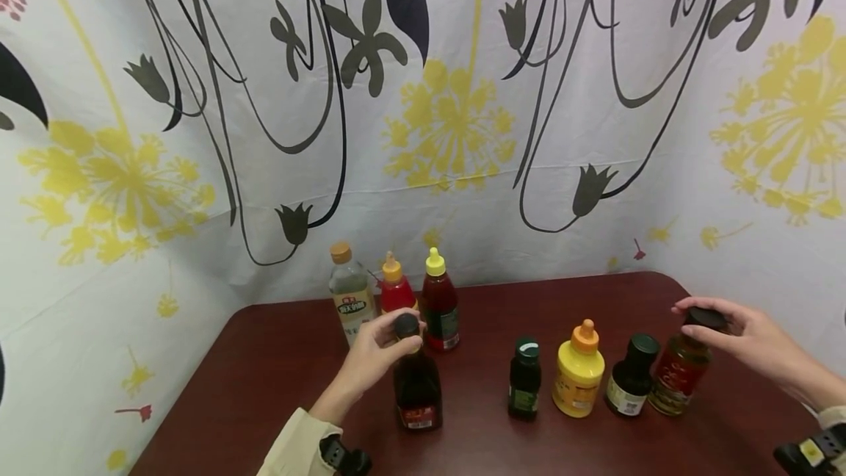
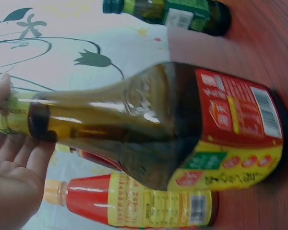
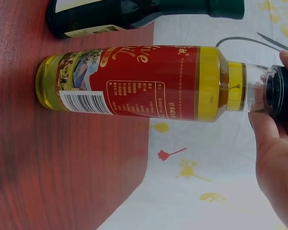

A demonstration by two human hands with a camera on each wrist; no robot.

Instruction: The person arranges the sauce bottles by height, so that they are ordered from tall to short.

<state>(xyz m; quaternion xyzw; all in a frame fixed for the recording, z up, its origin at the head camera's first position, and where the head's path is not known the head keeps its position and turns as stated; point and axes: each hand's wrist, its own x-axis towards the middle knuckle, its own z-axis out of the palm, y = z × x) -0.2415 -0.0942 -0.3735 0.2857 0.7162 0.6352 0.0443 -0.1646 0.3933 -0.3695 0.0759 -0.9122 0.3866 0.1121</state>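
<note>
My left hand (image 1: 370, 355) grips a dark sauce bottle (image 1: 418, 391) by its neck, just under the black cap, with thumb and fingers on either side. In the left wrist view this sauce bottle (image 2: 149, 120) has brown glass and a red and yellow label. At the right, my right hand (image 1: 753, 333) holds an olive oil bottle (image 1: 679, 373) by its black cap. The right wrist view shows yellow oil in the olive oil bottle (image 3: 149, 84), behind a red label with a barcode. Both bottles are upright.
Behind the sauce bottle stand an orange-capped clear bottle (image 1: 350, 292), a red squeeze bottle (image 1: 396, 292) and a yellow-capped dark red bottle (image 1: 440, 307). Left of the olive oil are a small dark bottle (image 1: 524, 384), a yellow squeeze bottle (image 1: 579, 373) and a green-capped bottle (image 1: 630, 380).
</note>
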